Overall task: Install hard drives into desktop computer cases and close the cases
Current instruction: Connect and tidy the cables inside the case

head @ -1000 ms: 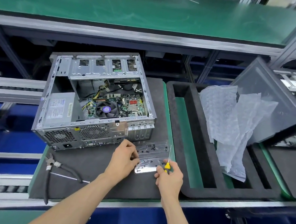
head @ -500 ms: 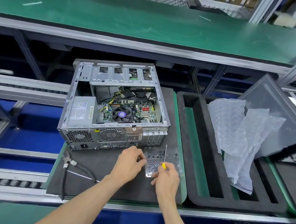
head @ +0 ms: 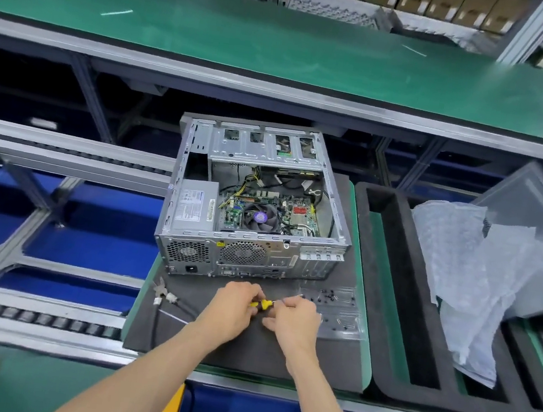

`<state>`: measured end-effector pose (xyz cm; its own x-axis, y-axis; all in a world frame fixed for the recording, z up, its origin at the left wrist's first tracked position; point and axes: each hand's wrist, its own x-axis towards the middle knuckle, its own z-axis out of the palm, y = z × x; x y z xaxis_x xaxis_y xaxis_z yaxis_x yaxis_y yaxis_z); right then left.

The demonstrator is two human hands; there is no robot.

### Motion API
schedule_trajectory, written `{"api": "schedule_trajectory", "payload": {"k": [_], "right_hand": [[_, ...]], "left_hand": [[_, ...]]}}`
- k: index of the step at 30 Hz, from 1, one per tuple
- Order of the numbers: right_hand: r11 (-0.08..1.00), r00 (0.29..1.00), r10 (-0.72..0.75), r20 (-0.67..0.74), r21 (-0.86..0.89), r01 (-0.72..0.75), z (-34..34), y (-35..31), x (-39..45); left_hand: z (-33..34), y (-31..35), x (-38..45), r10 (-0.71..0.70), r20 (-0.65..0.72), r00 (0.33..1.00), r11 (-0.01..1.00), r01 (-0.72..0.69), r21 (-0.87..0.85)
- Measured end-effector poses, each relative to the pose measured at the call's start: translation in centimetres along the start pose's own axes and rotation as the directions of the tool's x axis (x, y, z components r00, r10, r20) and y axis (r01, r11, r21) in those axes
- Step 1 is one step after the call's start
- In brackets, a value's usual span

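An open desktop computer case [head: 256,204] lies on its side on a dark mat [head: 244,347], its motherboard and fan exposed. Just in front of the case my left hand [head: 232,308] and my right hand [head: 294,321] meet over the mat. Both hold a small yellow-handled screwdriver [head: 262,305] between their fingers. To the right of my right hand lies a clear plastic screw tray [head: 335,312] with small dark screws in it. No hard drive shows clearly.
Pliers [head: 163,295] with a cable lie on the mat's left. A black foam tray [head: 397,291] sits to the right, with bubble wrap [head: 462,265] and a grey side panel [head: 541,241] leaning on it. A green shelf [head: 284,45] runs behind.
My hands left the clear tray and came together left of it. The screwdriver, upright in my right hand before, now lies level between both hands. The camera view shifted left.
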<state>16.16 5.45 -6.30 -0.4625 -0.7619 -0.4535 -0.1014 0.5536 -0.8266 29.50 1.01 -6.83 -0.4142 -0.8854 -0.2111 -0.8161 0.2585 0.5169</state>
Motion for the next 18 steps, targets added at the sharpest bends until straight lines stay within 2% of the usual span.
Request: {"api": "schedule_trajectory", "payload": {"k": [2,4,7,9,11,12,13,16,18], "right_hand": [[0.992,0.992,-0.123,-0.020,-0.032,0.122,-0.8,-1.7,-0.1],[0.963,0.962,-0.271,-0.040,-0.024,0.270,-2.0,-4.0,-0.2],[0.896,0.888,-0.444,-0.122,-0.039,0.442,-3.9,-8.0,-0.2],[0.843,0.827,-0.538,-0.161,-0.101,0.529,-5.0,-10.4,0.3],[0.800,0.791,-0.596,-0.137,-0.178,0.573,-5.9,-12.6,1.3],[0.788,0.789,-0.607,-0.100,-0.210,0.579,-6.2,-13.5,2.1],[0.775,0.791,-0.610,-0.051,-0.248,0.582,-6.5,-14.4,3.0],[0.694,0.792,-0.593,0.147,-0.407,0.594,-6.7,-16.3,6.4],[0.637,0.793,-0.525,0.308,-0.476,0.606,-6.2,-17.0,8.4]], "left_hand": [[-0.3,0.2,-0.3,0.058,-0.046,0.997,0.997,-0.056,0.047],[-1.2,0.8,-0.6,0.202,-0.188,0.961,0.979,-0.197,0.042],[-3.5,1.9,-0.4,0.407,-0.437,0.802,0.900,-0.434,0.042],[-5.2,2.5,0.5,0.453,-0.547,0.704,0.864,-0.499,0.073],[-7.3,2.9,1.8,0.446,-0.606,0.658,0.858,-0.508,0.080],[-8.3,2.9,2.6,0.424,-0.617,0.663,0.869,-0.489,0.072],[-9.3,2.8,3.6,0.388,-0.605,0.696,0.892,-0.449,0.055],[-11.8,2.3,6.9,0.185,-0.447,0.875,0.976,-0.216,-0.019],[-12.9,1.7,9.1,0.076,-0.315,0.946,0.997,-0.080,-0.001]]}}
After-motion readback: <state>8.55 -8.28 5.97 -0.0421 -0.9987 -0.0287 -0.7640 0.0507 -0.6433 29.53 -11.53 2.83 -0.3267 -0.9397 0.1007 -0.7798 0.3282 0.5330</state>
